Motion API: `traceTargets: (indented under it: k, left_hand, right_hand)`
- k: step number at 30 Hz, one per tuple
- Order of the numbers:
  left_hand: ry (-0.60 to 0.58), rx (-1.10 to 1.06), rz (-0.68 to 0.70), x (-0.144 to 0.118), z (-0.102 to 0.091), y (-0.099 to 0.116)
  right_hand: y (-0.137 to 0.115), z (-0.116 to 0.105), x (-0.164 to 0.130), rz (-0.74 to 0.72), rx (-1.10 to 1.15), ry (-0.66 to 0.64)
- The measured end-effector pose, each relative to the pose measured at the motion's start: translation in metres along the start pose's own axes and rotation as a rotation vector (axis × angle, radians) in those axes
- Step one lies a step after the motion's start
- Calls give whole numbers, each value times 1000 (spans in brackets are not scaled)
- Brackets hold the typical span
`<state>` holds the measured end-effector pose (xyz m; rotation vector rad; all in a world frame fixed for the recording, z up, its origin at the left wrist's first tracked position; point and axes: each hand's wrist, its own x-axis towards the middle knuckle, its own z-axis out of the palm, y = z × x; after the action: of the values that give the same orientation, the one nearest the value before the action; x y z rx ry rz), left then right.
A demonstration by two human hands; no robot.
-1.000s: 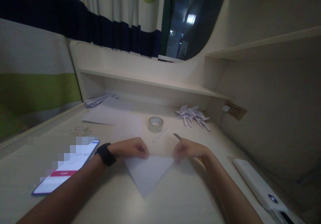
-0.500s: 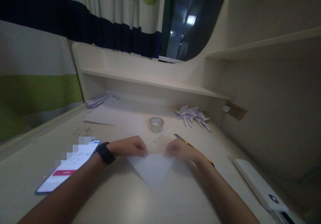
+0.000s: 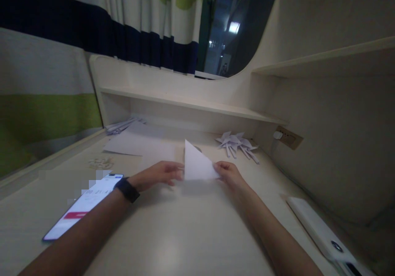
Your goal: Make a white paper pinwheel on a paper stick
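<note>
folded white paper (image 3: 197, 167) held up on edge just above the table (image 3: 173, 235), a triangle with its point up at the left and its long edge sloping down to the right. left hand (image 3: 160, 173) at the paper's lower left corner, grip pinched on that corner with fingertips (image 3: 178, 172) together. right hand (image 3: 228, 173) at the lower right corner, grip pinched on the paper there, thumb on the near face. both forearms stretched forward over the table, a black watch (image 3: 127, 189) on the left wrist.

to the left of the left arm, a phone (image 3: 83, 206) lying flat with screen lit, a red bar on it. beyond the phone, a small heap of pale scraps (image 3: 100, 162). farther back, a flat white sheet (image 3: 132, 144), and behind it, under the shelf (image 3: 185, 101), a bundle of paper strips (image 3: 121, 124). just behind the held paper, a sliver of a tape roll (image 3: 197, 148) peeking out past its sloping edge, mostly hidden. back right, near the wall, a cluster of folded paper shapes (image 3: 236, 143), well apart from the hands. on the right wall, a socket (image 3: 288, 137) with a white plug (image 3: 278, 134) in it. near right edge of the table, a long white device (image 3: 321, 230) lying flat, well apart from the right arm.

striped curtain (image 3: 138, 24) in white, green and dark blue behind the shelf; dark window (image 3: 228, 24) with a few lights beside it.
</note>
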<state>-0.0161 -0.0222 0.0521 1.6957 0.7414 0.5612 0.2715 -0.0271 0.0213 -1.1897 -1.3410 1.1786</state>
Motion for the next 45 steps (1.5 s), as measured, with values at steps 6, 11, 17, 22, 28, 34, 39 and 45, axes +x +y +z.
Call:
traceTargets:
  k: [6,11,17,22,28,34,39,45]
  left_hand:
    - [291,-233,-44,17,26,-18]
    - [228,-356,-80,16,25,-22]
    - [66,-417,-35,14,30,-20]
    - [41,-505,-16,15,34,-18]
    - [22,-510,12,13,33,-18]
    - [19,-504,51,14,34,-19]
    - [11,-473,47,13,36,-15]
    - [90,-388,-16,11,33,-12]
  right_hand:
    - [16,32,-4,-42,-41,68]
    - [2,35,-21,-565,-652,16]
    - [10,37,-25,-650,-903,-55]
    - [13,40,-23,-581,-803,-53]
    - [11,43,-27,-455,-673,-87]
    - [13,49,-28,-416,-576,-112]
    - [8,51,-30,-348,-443,-137]
    - [4,47,-28,-325,-114,-251]
